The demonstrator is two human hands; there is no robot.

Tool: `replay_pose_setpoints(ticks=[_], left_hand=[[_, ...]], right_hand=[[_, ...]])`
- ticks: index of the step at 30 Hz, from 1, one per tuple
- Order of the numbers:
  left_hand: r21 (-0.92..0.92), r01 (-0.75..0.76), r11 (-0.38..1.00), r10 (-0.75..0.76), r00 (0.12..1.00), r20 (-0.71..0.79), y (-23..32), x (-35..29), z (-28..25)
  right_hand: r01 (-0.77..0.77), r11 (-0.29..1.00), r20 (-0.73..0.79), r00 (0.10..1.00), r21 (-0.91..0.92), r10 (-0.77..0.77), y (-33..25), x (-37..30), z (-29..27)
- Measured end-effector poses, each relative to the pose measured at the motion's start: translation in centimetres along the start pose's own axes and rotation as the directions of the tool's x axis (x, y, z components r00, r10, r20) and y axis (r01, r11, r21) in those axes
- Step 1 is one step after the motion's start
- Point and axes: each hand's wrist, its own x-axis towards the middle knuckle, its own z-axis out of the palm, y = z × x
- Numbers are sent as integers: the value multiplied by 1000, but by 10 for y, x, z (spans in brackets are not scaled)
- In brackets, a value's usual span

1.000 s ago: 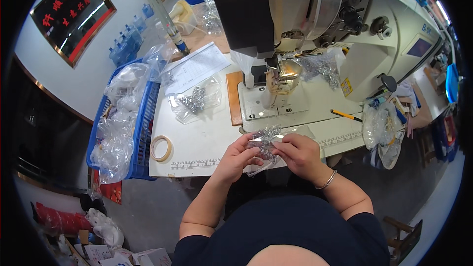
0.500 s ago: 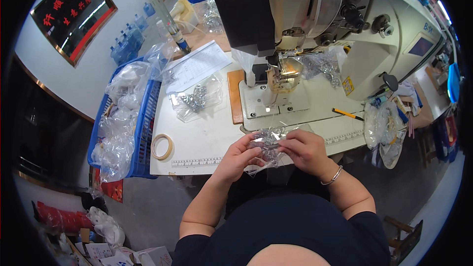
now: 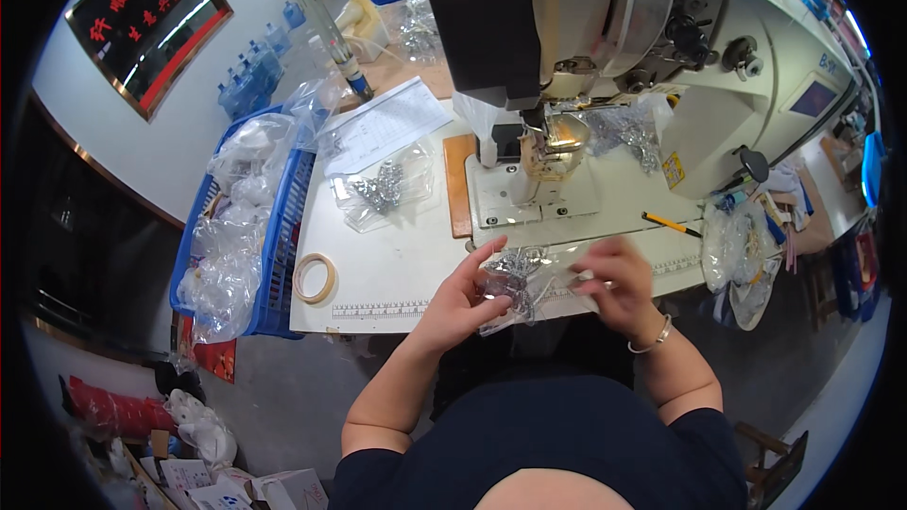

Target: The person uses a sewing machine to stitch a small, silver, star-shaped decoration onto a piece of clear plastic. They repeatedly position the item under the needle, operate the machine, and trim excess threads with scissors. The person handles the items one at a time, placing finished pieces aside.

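A clear plastic bag [image 3: 518, 274] of small shiny silver pieces lies at the front edge of the sewing machine table. My left hand [image 3: 463, 302] grips its left side, thumb on top of the plastic. Just right of the bag, my right hand [image 3: 616, 288] is raised with curled fingers, partly smeared by motion. Whether those fingertips pinch the edge of the plastic cannot be made out. Behind the bag stands the white sewing machine, its needle area [image 3: 553, 146] above a metal bed plate [image 3: 491, 212].
Left on the table [image 3: 378, 260] are a tape roll [image 3: 315, 279], another clear bag of silver pieces [image 3: 383, 189] and a paper sheet [image 3: 397, 127]. A blue basket [image 3: 283, 227] of plastic bags stands beside it. A yellow pen [image 3: 671, 224] lies at right, near more bags [image 3: 732, 241].
My right hand has moved right, away from the middle of the bag. More of the silver pieces now show, and my left hand still holds the bag. The view has shifted slightly.
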Motion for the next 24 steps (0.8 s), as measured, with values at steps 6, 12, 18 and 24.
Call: replay_pose_setpoints(ticks=[6,12,18,24], left_hand=[[860,-506,64,761,582,286,23,3,5],[810,-557,-182,757,446,477,39,1,-6],[786,-603,136,837,494,234,5,6,-2],[772,-594,226,826,537,172,-12,10,5]], right_hand=[[-110,652,-239,874,750,422,-2,-2,-11],[-14,999,-215,976,34,21,-39,11,-39],[-126,992,145,982,3,125,-32,-5,-11],[-302,933,304,923,194,235,-11,-6,18]])
